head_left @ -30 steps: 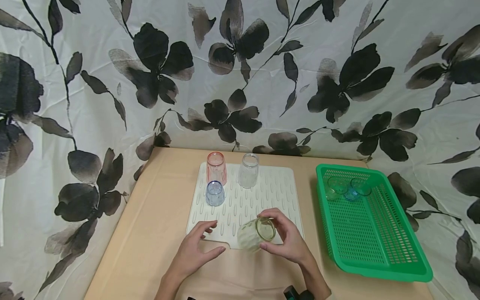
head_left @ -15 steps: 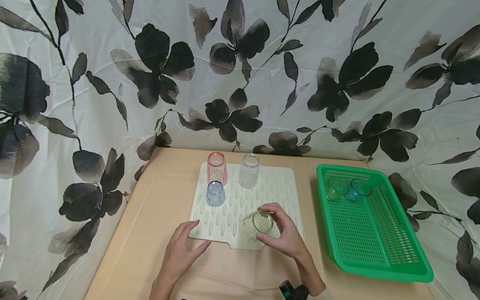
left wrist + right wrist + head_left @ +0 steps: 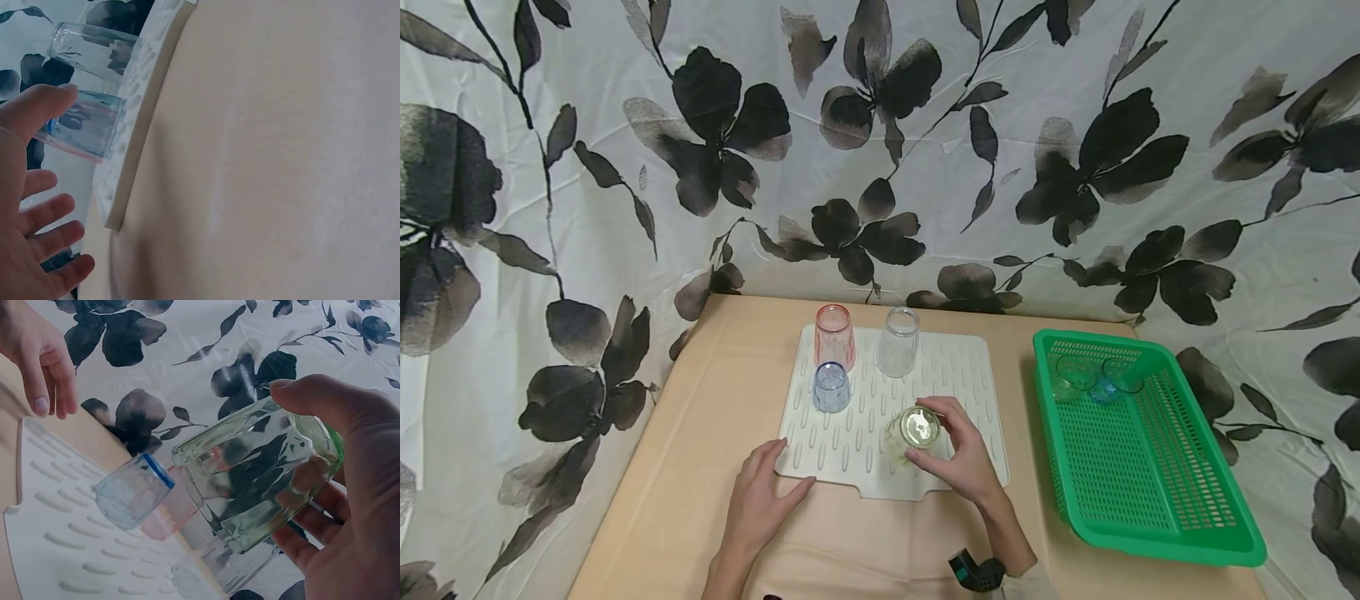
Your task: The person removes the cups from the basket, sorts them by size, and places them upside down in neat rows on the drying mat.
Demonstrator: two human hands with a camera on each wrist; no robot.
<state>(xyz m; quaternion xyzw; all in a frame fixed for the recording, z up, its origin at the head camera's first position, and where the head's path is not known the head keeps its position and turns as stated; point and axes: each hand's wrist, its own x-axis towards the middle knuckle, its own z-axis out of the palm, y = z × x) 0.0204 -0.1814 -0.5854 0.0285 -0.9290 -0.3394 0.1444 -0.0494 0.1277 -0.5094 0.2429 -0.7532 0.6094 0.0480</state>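
Note:
In the head view, my right hand (image 3: pixel 958 450) holds a pale green glass tumbler (image 3: pixel 919 427) between thumb and fingers over the front of a white ridged drying mat (image 3: pixel 951 367). The right wrist view shows the thumb on one side of the tumbler (image 3: pixel 250 475) and fingers on the other; whether its lower end touches the mat, I cannot tell. Near the mat's front left corner is my left hand (image 3: pixel 760 500), fingers spread and holding nothing. Farther back on the mat stand a small blue glass (image 3: pixel 831 387), a pink glass (image 3: pixel 833 337) and a clear glass (image 3: pixel 897 342).
To the right is a green plastic basket (image 3: pixel 1135 467) with two glasses, one greenish (image 3: pixel 1073 379) and one blue (image 3: pixel 1108 383), at its back end. A floral cloth (image 3: pixel 970 200) hangs behind the tan table (image 3: pixel 700 417).
My right hand has moved slightly back and left with the green tumbler, tipping its round end more toward the head camera. My left hand has drawn away to the left.

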